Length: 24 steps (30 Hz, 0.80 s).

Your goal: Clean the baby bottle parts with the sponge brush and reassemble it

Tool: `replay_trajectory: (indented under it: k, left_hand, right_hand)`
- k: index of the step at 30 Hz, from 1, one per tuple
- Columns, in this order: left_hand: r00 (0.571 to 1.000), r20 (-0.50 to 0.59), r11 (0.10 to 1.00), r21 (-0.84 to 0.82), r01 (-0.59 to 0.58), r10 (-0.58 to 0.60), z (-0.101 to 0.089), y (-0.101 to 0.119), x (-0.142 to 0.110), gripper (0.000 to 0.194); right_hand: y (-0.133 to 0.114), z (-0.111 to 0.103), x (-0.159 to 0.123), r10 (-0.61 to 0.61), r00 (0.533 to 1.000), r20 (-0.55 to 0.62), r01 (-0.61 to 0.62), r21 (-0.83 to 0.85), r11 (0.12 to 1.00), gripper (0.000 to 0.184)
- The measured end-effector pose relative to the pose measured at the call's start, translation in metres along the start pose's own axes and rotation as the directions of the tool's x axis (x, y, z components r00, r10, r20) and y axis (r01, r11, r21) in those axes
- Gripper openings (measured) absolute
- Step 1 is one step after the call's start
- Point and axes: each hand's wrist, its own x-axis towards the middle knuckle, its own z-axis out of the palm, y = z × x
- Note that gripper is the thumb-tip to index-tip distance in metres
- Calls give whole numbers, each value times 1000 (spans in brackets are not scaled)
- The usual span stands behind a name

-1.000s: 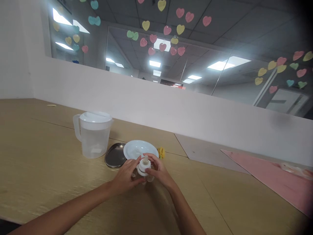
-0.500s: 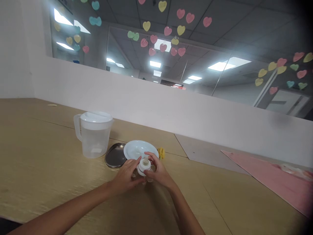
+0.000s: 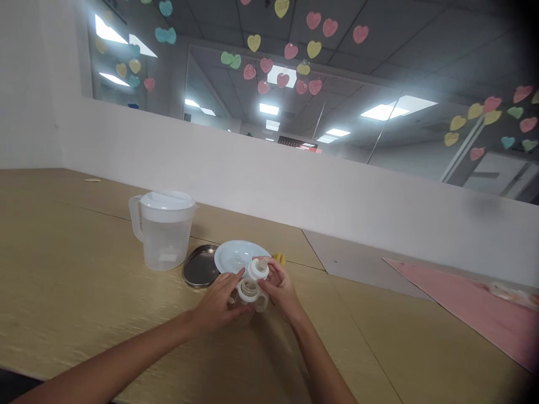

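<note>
My left hand point(image 3: 219, 300) is closed around a clear baby bottle point(image 3: 248, 290) that stands on the table, its threaded neck uncovered and a handle loop showing on its right side. Just above and to the right of that neck, my right hand point(image 3: 281, 287) grips the white bottle cap with a nipple point(image 3: 258, 268), tilted and apart from the bottle. Behind both hands lies a pale blue-white plate point(image 3: 229, 255), partly covered by the cap and fingers. Most of the bottle's body is hidden by my left hand.
A lidded clear pitcher point(image 3: 166, 235) stands to the left, with a round metal tray point(image 3: 201, 266) beside the plate. Something yellow point(image 3: 279, 258) shows behind my right hand. A pink mat point(image 3: 458, 300) lies at the right. A white wall point(image 3: 252, 168) borders the table's back.
My right hand has lifted the cap with the nipple off the bottle, up and to the right, exposing the neck. My left hand has stayed on the bottle.
</note>
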Motion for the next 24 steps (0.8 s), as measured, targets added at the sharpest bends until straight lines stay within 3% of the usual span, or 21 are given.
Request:
replay_trajectory:
  k: [6,12,24]
  left_hand:
    - [1000,-13,1000,11,-4,4,1,-1,0,80]
    - [1000,-24,1000,23,-3,4,0,0,0,80]
    - [1000,-3,1000,11,8,-8,-2,2,1,80]
  right_hand:
    - [-15,-2,-1,27,996,-86,-15,134,991,45]
    - [-23,-15,2,-52,979,-197,101,245,964,44]
    - [-16,-27,10,-71,937,-343,171,271,947,33]
